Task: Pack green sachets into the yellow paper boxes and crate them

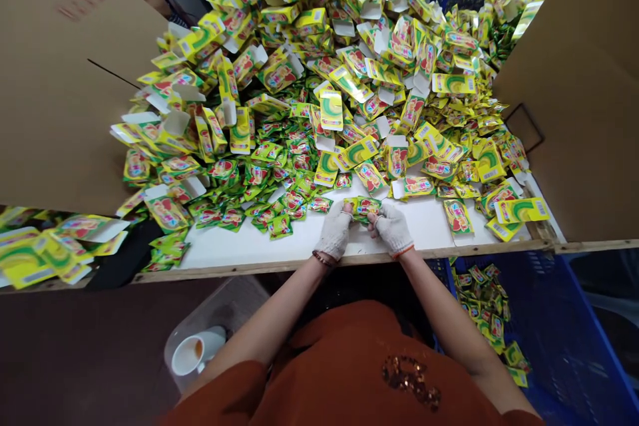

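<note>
At the front of the white table (pixel 294 243), my left hand (pixel 335 233) and my right hand (pixel 392 229) face each other in white knit gloves. Small green and yellow candy packets (pixel 365 206) are pinched between them, side by side; how many is unclear. Both hands have their fingers closed on the packets. A heap of loose green packets (pixel 264 176) lies just left of my left hand. Beyond my hands spreads a tall pile of small yellow and green printed boxes (pixel 369 176), many with white end flaps open.
Cardboard sheets stand at the left (pixel 60 100) and right (pixel 574 106). Below the table's right front, a blue crate (pixel 554 333) holds packets. A white mug (pixel 192 356) stands on a clear plastic stool at lower left. Parts of other people show behind the pile.
</note>
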`<action>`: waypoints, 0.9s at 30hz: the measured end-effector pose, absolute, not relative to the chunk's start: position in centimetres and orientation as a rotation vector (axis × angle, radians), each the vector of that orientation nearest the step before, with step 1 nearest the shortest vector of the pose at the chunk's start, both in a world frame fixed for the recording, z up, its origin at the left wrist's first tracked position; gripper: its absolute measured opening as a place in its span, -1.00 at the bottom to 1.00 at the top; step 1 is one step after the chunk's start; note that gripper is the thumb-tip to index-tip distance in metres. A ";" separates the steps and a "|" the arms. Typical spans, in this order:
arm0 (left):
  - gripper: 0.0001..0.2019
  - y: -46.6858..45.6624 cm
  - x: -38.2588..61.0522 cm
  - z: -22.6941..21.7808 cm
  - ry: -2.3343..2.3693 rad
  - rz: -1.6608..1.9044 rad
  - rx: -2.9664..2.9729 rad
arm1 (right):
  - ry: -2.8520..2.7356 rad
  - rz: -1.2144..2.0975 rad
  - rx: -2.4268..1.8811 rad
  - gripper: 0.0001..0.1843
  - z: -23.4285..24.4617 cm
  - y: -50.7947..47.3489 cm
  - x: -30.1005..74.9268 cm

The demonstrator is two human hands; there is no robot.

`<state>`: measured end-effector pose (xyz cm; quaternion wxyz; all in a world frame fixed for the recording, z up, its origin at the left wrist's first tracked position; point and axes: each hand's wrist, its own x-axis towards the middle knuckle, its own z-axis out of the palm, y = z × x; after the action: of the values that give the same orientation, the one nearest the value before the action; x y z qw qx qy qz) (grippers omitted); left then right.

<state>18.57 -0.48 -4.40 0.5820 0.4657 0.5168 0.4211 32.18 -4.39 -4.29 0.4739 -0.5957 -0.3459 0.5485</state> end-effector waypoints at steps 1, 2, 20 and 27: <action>-0.49 -0.4 18.7 -4.5 1.201 0.991 1.022 | -0.843 1.319 -1.436 -0.66 -4.3 -4.5 32.2; -0.48 -0.4 18.7 -4.6 1.193 0.992 0.949 | -0.847 1.301 -1.417 -0.65 -4.4 -4.5 32.2; -0.75 1.2 17.3 -3.0 0.978 0.708 1.473 | -1.089 0.962 -1.584 -0.55 -4.6 -4.3 31.9; -0.59 9.3 20.2 -1.1 0.668 0.494 2.596 | -0.596 0.924 -1.567 -0.46 -2.8 -4.8 35.5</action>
<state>20.24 9.30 -1.11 0.2062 0.9319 0.2398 0.1774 35.50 -4.81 -2.84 0.5759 -0.6690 -0.2547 0.3948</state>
